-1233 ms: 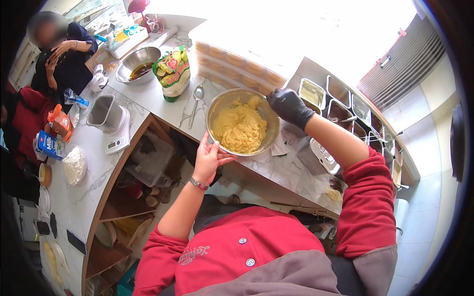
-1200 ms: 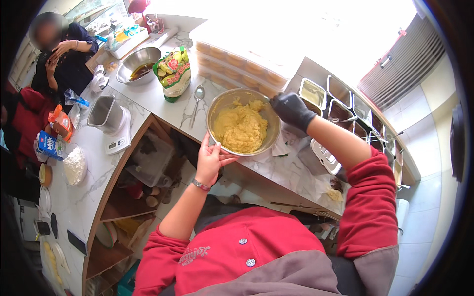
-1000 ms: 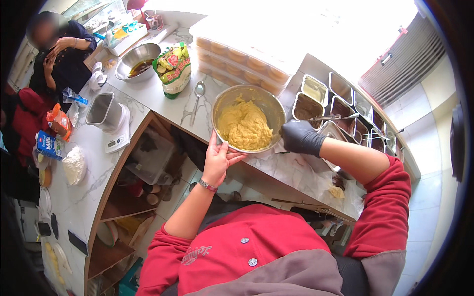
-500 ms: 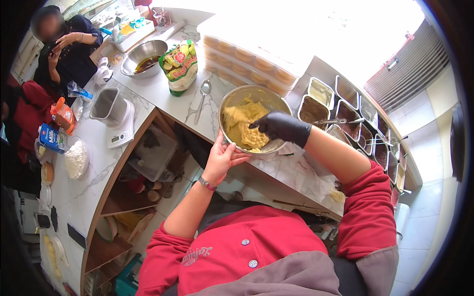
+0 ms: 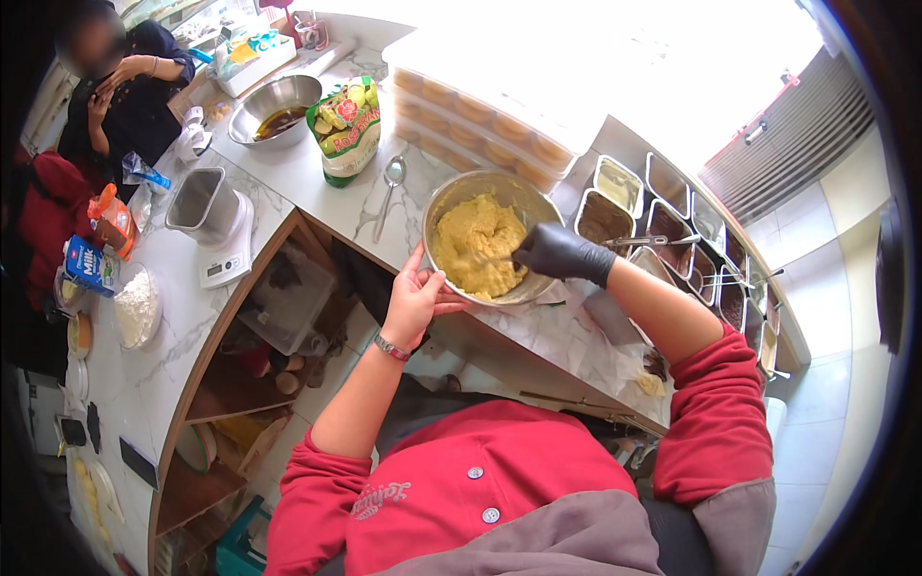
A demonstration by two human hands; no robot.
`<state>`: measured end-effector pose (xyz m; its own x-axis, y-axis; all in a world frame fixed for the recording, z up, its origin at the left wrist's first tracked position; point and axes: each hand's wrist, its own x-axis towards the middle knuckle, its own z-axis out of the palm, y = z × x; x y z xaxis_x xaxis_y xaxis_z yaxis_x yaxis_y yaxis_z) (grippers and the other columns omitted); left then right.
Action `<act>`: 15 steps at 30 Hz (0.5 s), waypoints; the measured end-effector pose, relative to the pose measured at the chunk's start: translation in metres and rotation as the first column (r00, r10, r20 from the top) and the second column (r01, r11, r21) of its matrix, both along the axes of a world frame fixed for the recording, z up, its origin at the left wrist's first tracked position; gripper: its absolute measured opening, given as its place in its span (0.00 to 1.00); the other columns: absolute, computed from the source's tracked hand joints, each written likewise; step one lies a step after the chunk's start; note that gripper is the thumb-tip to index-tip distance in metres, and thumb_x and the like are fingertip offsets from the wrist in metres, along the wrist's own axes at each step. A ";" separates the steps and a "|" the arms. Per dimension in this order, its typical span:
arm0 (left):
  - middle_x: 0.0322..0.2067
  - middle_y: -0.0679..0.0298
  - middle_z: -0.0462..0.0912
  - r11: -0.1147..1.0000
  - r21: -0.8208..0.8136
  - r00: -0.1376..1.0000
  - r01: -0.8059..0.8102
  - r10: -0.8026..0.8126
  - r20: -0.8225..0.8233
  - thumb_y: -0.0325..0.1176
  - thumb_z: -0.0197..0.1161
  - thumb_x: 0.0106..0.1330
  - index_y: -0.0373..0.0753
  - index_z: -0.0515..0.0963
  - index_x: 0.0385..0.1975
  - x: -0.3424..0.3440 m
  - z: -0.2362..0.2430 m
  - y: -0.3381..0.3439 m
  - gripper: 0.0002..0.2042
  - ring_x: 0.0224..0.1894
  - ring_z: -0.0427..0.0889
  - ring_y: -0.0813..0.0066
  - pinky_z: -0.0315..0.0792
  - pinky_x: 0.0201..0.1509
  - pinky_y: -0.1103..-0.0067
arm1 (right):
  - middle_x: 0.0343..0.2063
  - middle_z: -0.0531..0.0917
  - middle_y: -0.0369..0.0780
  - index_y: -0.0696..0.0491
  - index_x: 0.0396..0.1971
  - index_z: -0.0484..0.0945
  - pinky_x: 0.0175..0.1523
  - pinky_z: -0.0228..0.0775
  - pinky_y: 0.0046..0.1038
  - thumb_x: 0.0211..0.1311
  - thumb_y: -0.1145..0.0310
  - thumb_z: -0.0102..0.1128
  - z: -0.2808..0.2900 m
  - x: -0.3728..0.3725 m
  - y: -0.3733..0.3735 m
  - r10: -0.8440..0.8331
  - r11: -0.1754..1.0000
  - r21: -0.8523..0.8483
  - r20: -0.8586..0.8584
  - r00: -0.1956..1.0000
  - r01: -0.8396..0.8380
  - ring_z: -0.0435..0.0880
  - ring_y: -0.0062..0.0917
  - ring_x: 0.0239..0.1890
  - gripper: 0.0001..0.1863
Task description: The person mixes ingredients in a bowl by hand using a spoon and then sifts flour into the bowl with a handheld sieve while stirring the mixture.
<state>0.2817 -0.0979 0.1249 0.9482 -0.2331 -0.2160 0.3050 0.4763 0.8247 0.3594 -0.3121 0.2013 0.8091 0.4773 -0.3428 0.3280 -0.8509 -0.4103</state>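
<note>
A steel mixing bowl at the counter's front edge holds soft yellow dough. My bare left hand grips the bowl's near left rim, thumb at the edge and fingers stretched beneath. Over the bowl's right side, my right hand, in a black glove, is closed around a thin utensil; its head is sunk in the dough, so its kind is hidden. Left of the bowl lies a metal spoon. Behind the spoon stands a green and white pouch.
Stacked clear boxes of round pastries stand behind the bowl. Filled metal tubs sit to its right. Leftward are a kitchen scale with a container, a bowl of brown liquid and a flour bowl. Another person stands far left.
My gloved right hand has shifted slightly right and down, drawing the utensil through the dough. The dough has been pushed into a different mound. My left hand keeps its hold on the bowl.
</note>
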 end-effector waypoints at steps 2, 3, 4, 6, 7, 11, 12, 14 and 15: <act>0.30 0.56 0.77 1.000 0.012 1.000 0.021 -0.021 0.006 0.25 0.44 0.63 0.41 0.36 0.62 0.003 -0.001 0.005 0.31 0.30 0.81 0.61 0.78 0.36 0.72 | 0.22 0.79 0.50 0.59 0.22 0.78 0.34 0.71 0.34 0.47 0.63 0.52 0.007 0.007 -0.011 0.049 0.981 -0.191 0.055 0.997 -0.038 0.79 0.39 0.27 0.13; 0.30 0.56 0.77 0.999 0.026 0.999 0.040 -0.041 0.016 0.25 0.44 0.62 0.40 0.37 0.62 0.004 -0.001 0.007 0.31 0.30 0.81 0.62 0.78 0.35 0.72 | 0.20 0.78 0.49 0.58 0.20 0.78 0.32 0.71 0.35 0.47 0.64 0.52 0.009 0.012 -0.011 0.035 0.971 -0.239 0.196 0.980 0.014 0.79 0.39 0.26 0.12; 0.30 0.56 0.77 0.999 0.020 0.999 0.038 -0.039 0.012 0.25 0.44 0.62 0.40 0.37 0.62 0.005 -0.002 0.008 0.31 0.30 0.81 0.62 0.78 0.35 0.72 | 0.19 0.78 0.48 0.57 0.18 0.78 0.30 0.71 0.36 0.46 0.65 0.52 0.016 0.015 -0.007 0.033 0.957 -0.283 0.333 0.942 0.067 0.79 0.38 0.24 0.11; 0.29 0.57 0.77 0.994 0.036 0.994 0.107 -0.107 0.010 0.25 0.44 0.62 0.39 0.37 0.62 0.012 0.004 0.005 0.31 0.29 0.81 0.63 0.78 0.35 0.72 | 0.16 0.77 0.47 0.54 0.15 0.78 0.28 0.70 0.36 0.45 0.67 0.52 -0.009 0.026 -0.012 0.142 0.913 -0.407 0.390 0.910 0.032 0.79 0.38 0.22 0.09; 0.29 0.57 0.77 0.992 0.045 0.993 0.116 -0.117 0.025 0.25 0.44 0.62 0.39 0.37 0.62 0.015 0.008 0.005 0.31 0.29 0.81 0.64 0.78 0.34 0.72 | 0.16 0.77 0.47 0.53 0.15 0.78 0.27 0.70 0.36 0.44 0.67 0.52 -0.019 0.028 -0.004 0.248 0.932 -0.349 0.411 0.877 -0.100 0.79 0.38 0.21 0.08; 0.29 0.59 0.77 0.990 0.087 0.993 0.115 -0.115 -0.006 0.25 0.44 0.62 0.38 0.37 0.62 0.018 0.005 0.024 0.31 0.28 0.81 0.65 0.78 0.34 0.73 | 0.17 0.78 0.46 0.53 0.15 0.78 0.28 0.72 0.35 0.44 0.67 0.53 -0.012 -0.004 0.013 0.415 0.901 -0.262 0.289 0.863 -0.345 0.79 0.38 0.21 0.08; 0.29 0.59 0.77 0.989 0.093 0.994 0.114 -0.113 -0.016 0.25 0.44 0.62 0.38 0.37 0.62 0.016 0.006 0.027 0.31 0.28 0.81 0.65 0.78 0.34 0.73 | 0.17 0.79 0.45 0.53 0.16 0.78 0.29 0.72 0.34 0.44 0.66 0.54 -0.004 -0.004 0.007 0.454 0.866 -0.333 0.217 0.864 -0.372 0.80 0.38 0.22 0.08; 0.29 0.58 0.77 0.974 0.144 0.984 0.176 -0.173 -0.033 0.25 0.44 0.61 0.38 0.37 0.62 0.015 0.011 0.028 0.31 0.28 0.81 0.65 0.78 0.34 0.73 | 0.17 0.79 0.45 0.54 0.17 0.79 0.27 0.72 0.34 0.43 0.66 0.55 0.017 0.002 -0.001 0.341 0.879 -0.412 0.191 0.920 -0.240 0.80 0.36 0.22 0.08; 0.28 0.58 0.77 0.969 0.154 0.981 0.192 -0.189 -0.035 0.26 0.44 0.62 0.38 0.37 0.62 0.014 0.004 0.026 0.31 0.28 0.81 0.65 0.78 0.33 0.73 | 0.17 0.78 0.45 0.54 0.17 0.79 0.27 0.71 0.34 0.43 0.66 0.55 0.007 0.011 -0.001 0.365 0.871 -0.442 0.289 0.885 -0.215 0.80 0.36 0.21 0.08</act>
<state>0.2955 -0.0716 0.1288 0.8845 -0.3711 -0.2827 0.3952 0.2742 0.8767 0.3700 -0.3135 0.2086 0.7552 0.5983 -0.2678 0.6426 -0.7564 0.1221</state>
